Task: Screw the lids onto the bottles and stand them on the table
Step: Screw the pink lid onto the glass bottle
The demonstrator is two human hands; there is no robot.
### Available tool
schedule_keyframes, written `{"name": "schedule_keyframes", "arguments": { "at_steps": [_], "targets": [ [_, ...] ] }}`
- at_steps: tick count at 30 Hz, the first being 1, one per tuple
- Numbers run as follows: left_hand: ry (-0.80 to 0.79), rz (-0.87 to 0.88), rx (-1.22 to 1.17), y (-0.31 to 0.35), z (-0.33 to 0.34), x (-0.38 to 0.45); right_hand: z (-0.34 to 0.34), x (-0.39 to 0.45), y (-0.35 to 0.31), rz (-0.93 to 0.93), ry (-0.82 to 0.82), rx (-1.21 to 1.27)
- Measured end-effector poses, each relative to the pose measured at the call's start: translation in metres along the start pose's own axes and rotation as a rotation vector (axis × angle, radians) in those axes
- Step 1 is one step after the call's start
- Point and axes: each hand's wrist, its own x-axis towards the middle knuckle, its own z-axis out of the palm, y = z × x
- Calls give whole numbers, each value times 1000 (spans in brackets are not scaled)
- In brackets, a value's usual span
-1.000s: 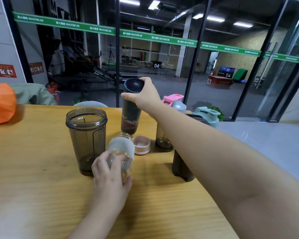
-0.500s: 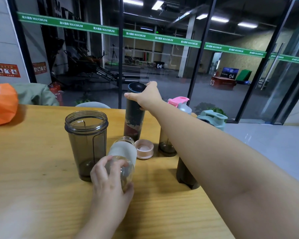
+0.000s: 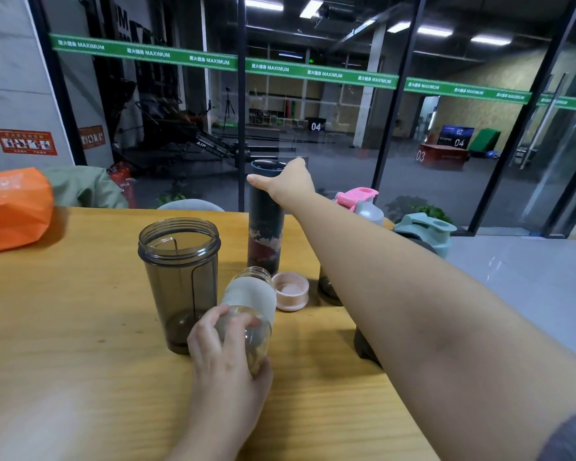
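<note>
At a wooden surface (image 3: 64, 327) beside a glass wall, a person's right hand (image 3: 291, 184) reaches across to the top of a tall dark bottle (image 3: 265, 227) that stands upright near the far edge, thumb stretched over its dark lid (image 3: 266, 166) and fingers wrapped round the rim. The left hand (image 3: 226, 364) grips the base of a clear glass bottle (image 3: 246, 307) with a pale sleeve, which lies tilted with its open mouth pointing away, just beside an upturned pink lid (image 3: 291, 291). To the left, touching range of the glass bottle, a smoky grey shaker cup (image 3: 180, 281) stands open and lidless. Behind the outstretched right forearm, two more dark bottles stand partly hidden, one with a pink-and-grey lid (image 3: 359, 202), the other a teal lid (image 3: 426, 229). An orange bag (image 3: 14, 207) rests at the far left.
</note>
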Motion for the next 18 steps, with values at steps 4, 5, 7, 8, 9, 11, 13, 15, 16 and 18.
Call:
{"name": "schedule_keyframes", "arguments": {
  "at_steps": [4,5,7,8,9,11,13,15,16,18],
  "targets": [
    [4,1,0,1,0,0,6,1,1,-11,16,-5],
    [6,6,2,0,0,0,7,1,1,-9,18,-3],
    [8,8,0,1,-1,0,9,2,3,-2,26,5],
    [6,8,0,1,-1,0,10,3,3,4,30,17],
    [5,7,1,1,-1,0,11,4,4,11,31,33],
    [5,3,6,1,-2,0,14,5,3,28,32,57],
    [-2,-3,6,1,-2,0,15,6,3,46,33,73],
    [-6,-10,-3,1,-3,-1,16,6,3,49,33,86],
    [-9,-13,-7,0,-3,0,17,5,3,48,34,94],
    [-14,-14,-9,0,-3,0,19,3,3,50,38,109]
  ]
}}
